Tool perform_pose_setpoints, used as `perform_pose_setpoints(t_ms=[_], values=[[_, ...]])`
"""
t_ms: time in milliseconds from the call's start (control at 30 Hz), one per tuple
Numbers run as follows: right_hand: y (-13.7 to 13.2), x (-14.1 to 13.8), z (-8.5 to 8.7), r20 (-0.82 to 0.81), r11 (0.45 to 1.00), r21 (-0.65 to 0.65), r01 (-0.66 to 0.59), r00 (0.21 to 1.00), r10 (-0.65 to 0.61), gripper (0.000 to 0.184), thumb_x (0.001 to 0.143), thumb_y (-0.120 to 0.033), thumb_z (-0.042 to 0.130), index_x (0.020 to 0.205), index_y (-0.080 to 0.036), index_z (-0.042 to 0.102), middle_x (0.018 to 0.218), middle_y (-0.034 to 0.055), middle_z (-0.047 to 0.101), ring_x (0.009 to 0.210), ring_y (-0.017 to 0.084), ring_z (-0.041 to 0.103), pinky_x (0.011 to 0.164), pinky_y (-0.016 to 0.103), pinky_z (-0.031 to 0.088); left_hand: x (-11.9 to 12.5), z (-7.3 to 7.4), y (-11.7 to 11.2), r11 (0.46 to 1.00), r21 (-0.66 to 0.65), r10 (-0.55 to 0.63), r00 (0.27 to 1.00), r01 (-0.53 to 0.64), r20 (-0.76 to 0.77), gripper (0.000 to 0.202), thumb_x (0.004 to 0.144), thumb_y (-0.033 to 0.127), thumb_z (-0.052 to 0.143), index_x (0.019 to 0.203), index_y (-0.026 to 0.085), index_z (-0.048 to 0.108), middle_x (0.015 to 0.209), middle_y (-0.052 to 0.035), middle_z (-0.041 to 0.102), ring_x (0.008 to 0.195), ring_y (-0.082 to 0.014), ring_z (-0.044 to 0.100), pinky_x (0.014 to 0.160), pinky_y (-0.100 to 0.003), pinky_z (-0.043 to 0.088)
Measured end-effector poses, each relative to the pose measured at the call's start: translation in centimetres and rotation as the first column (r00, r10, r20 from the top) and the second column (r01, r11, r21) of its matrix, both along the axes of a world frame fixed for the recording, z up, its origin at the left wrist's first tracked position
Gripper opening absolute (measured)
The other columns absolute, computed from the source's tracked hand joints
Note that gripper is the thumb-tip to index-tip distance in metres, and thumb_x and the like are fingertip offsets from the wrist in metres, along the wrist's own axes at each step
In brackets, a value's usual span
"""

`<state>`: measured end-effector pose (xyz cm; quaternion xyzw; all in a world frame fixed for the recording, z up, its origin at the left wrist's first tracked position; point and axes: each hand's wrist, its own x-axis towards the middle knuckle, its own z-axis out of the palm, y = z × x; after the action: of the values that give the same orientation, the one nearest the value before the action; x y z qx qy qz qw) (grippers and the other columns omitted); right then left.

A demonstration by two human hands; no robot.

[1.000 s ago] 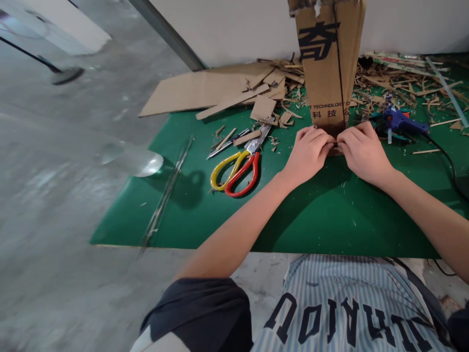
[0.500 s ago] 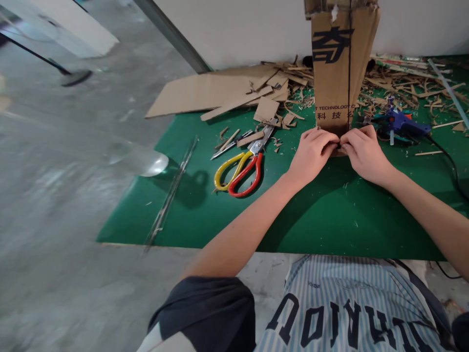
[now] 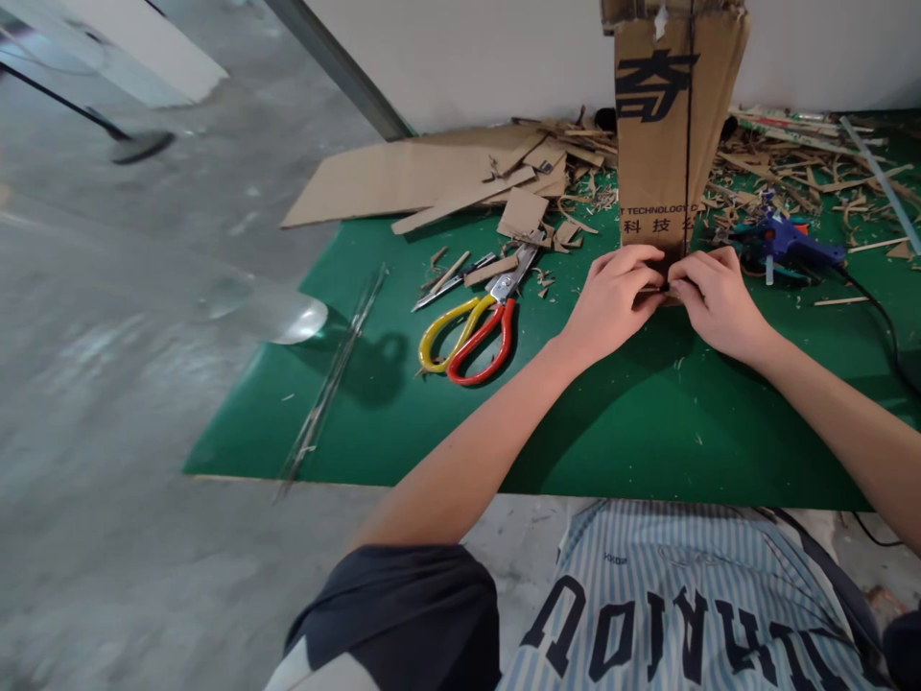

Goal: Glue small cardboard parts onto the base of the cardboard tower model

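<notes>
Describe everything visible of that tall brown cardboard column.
The tall brown cardboard column stands upright on the green tabletop, its top cut off by the frame. Black printing, including "TECHNOLOGY", and a dark cord-like line mark its front; a whitish spot shows near the top. The bare left hand and bare right hand are at its base; exact contact is hidden.

So your tall cardboard piece (image 3: 653,158) at 1 o'clock reads 奇, "TECHNOLOGY" and 科技; your shirt's (image 3: 676,576) upside-down letters at 5, can't quite make out.

The black-lettered cardboard column (image 3: 658,158) is brown, the tabletop (image 3: 424,432) green.
</notes>
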<state>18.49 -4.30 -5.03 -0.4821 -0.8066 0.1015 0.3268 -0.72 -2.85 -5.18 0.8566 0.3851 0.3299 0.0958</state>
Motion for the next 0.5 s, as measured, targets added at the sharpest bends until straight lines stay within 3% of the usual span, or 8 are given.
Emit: perform_pose_setpoints(t_ms=[367,500], values=[[-0.09,0.09,0.22,0.014,1.0,0.017,-0.019,1.0,0.019,0.028,0.102,-0.029,0.042,0.093,-0.025,0.068,0.098,0.0057,0.073,0.093,0.026,0.058,0.098,0.05,0.041,0.28,-0.06,-0.45,1.0,-0.021,0.021,0.988,-0.018,0.153,0.01,0.095,0.011,0.064,0.091,0.019,0.07,0.12,-0.008,0.073,0.115,-0.0217,0.069,0.104,-0.041,0.056],[-0.54,0.28,0.57,0.116,0.997,0.073,0.014,0.993,-0.022,0.027,0.102,-0.029,0.044,0.098,-0.026,0.07,0.102,0.0088,0.072,0.104,0.031,0.056,0.097,0.054,0.042,-0.02,0.02,-0.38,1.0,-0.003,-0.01,0.986,0.011,0.165,0.013,0.096,0.011,0.061,0.09,0.019,0.068,0.116,-0.0075,0.072,0.112,-0.0201,0.069,0.101,-0.039,0.057]])
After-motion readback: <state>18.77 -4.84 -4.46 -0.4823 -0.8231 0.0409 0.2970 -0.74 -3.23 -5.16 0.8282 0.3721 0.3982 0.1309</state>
